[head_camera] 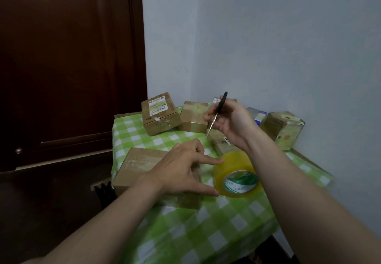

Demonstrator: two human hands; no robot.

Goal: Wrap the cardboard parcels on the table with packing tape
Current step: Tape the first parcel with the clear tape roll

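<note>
1. Worktop (206,232): covered with a green check cloth and set in a room corner. It carries all the parcels and the tape.

2. Near parcel (140,166): the largest one, at 9 o'clock from the tape roll. Glossy bands cross its top, so I judge it at least partly taped. I cannot see whether a strand runs from it to the roll.

3. Labelled parcel (159,113): at 11 o'clock on the worktop. Only short patches of tape show on it. I judge it not yet wrapped.

4. Corner parcel (282,129): at 2 o'clock, close to the wall. It has a sheen over its visible faces and I judge it done.

5. Middle parcel (194,116): at 12 o'clock, just beside the labelled parcel, with tape on its top seam.

6. Small parcel (220,143): below my right wrist and partly hidden. I cannot tell its condition.

7. Tape roll (237,175): clear yellow, resting on its edge at the centre of the worktop, just beside the near parcel.

8. Left hand (181,168): grip apart. The index fingertip touches the roll and the thumb reaches towards its near face.

9. Right hand (231,123): raised above the roll, grip clamped on the scissors (216,117), blades pointing to 7 o'clock.

Estimate: the task is mid-run. A cut is probably due and at least one parcel remains.
</note>
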